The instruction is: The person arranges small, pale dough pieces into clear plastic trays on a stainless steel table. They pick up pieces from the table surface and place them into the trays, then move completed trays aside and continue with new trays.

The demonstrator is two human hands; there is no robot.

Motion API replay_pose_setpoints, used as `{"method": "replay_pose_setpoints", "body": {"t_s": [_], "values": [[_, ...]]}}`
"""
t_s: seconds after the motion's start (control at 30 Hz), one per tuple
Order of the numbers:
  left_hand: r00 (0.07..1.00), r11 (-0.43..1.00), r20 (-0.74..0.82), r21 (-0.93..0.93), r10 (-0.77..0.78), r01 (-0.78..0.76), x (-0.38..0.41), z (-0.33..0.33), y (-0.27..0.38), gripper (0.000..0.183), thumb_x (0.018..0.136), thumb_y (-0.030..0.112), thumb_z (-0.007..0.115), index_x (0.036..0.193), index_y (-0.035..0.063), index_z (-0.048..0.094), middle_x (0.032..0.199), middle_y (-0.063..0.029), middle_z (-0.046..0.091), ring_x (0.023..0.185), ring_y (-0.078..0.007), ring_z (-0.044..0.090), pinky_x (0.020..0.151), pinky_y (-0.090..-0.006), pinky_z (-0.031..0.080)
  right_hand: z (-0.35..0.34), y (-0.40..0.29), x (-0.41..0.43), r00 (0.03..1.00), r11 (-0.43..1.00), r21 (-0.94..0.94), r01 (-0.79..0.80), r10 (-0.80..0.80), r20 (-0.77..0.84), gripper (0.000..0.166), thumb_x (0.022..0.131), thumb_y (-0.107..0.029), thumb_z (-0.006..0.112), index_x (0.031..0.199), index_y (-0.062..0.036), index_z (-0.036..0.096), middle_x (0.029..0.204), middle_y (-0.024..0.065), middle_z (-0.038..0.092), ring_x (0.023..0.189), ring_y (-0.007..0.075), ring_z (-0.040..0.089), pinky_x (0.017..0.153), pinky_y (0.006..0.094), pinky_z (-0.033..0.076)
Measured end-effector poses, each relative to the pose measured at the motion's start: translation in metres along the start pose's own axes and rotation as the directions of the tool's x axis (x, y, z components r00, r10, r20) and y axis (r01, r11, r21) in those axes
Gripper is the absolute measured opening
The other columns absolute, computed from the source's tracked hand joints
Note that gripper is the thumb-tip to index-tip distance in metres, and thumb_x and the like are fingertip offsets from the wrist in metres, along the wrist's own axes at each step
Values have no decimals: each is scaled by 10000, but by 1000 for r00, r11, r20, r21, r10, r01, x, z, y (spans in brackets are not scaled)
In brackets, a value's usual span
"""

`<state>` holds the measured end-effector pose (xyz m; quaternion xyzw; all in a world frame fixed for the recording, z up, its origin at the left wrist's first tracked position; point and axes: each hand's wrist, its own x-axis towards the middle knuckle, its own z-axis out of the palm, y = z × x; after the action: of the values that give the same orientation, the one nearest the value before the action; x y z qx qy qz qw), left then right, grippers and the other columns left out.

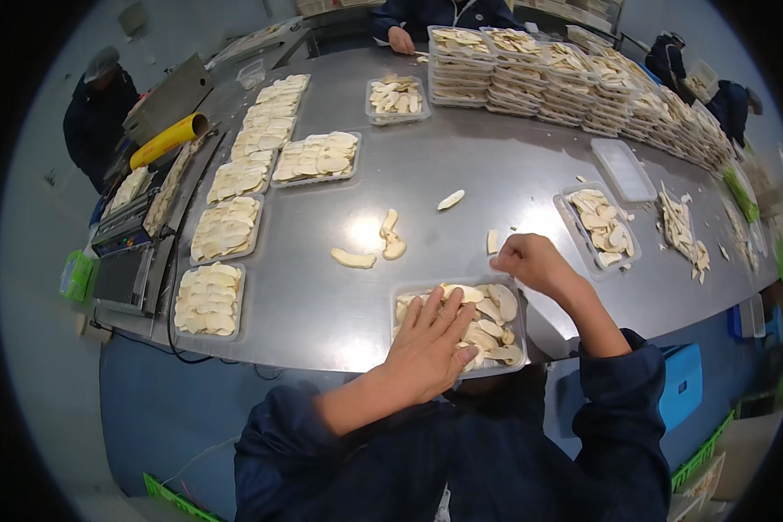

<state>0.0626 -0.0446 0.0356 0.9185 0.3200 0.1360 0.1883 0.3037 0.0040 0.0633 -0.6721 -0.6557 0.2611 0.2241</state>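
My left hand (430, 339) lies flat, fingers spread, on pale mushroom slices (499, 307) in a clear plastic tray (521, 355) at the near table edge. My right hand (528, 261) is raised just beyond the tray's far right corner, its fingers curled; whether it holds a slice cannot be told. Beside its fingertips a small mushroom piece (492, 242) rests on the steel table. Farther left lie a curved slice (353, 259) and two touching pieces (393, 243). Another slice (451, 200) is farther back.
Trays of neatly overlapped slices (209, 300) line the left, beside a wrapping machine (124, 228). To the right are a loosely filled tray (600, 225), an empty-looking tray (623, 169) and scattered slices (678, 222). Stacked trays (460, 72) stand at the back, near a co-worker's hand (401, 40).
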Motion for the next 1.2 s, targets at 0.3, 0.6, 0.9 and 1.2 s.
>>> {"method": "replay_pose_setpoints", "body": {"t_s": [0.3,0.6,0.9,1.2], "values": [[873,937,-377,32,-311,347,52,-34,-95,286,780,245,673,915,-5,700,861,-186,639,841,-347,592,763,-445,478,19,5,40,985,889,-425,-170,137,-108,397,792,-374,688,789,24,683,817,217,676,770,367,666,702,433,532],[866,891,-371,174,-335,419,73,-17,-110,262,733,239,696,786,-15,663,805,-178,627,824,-334,600,741,-444,496,18,-1,71,987,909,-416,12,-77,-139,260,827,-256,632,801,1,655,876,179,668,855,353,640,757,417,516],[841,945,-445,-38,-307,325,31,-36,-83,240,799,182,662,971,16,646,975,-153,613,925,-324,562,793,-405,470,33,6,121,937,800,-515,308,-350,15,106,829,-129,621,808,-28,647,902,142,628,878,331,606,758,418,511],[874,931,-385,-319,-298,177,-34,-17,-41,176,769,95,694,921,15,658,1008,-120,583,923,-305,542,796,-379,461,15,-30,18,852,850,-315,422,-490,-183,42,781,-69,688,806,-39,674,749,112,620,701,302,605,634,381,489]]}}
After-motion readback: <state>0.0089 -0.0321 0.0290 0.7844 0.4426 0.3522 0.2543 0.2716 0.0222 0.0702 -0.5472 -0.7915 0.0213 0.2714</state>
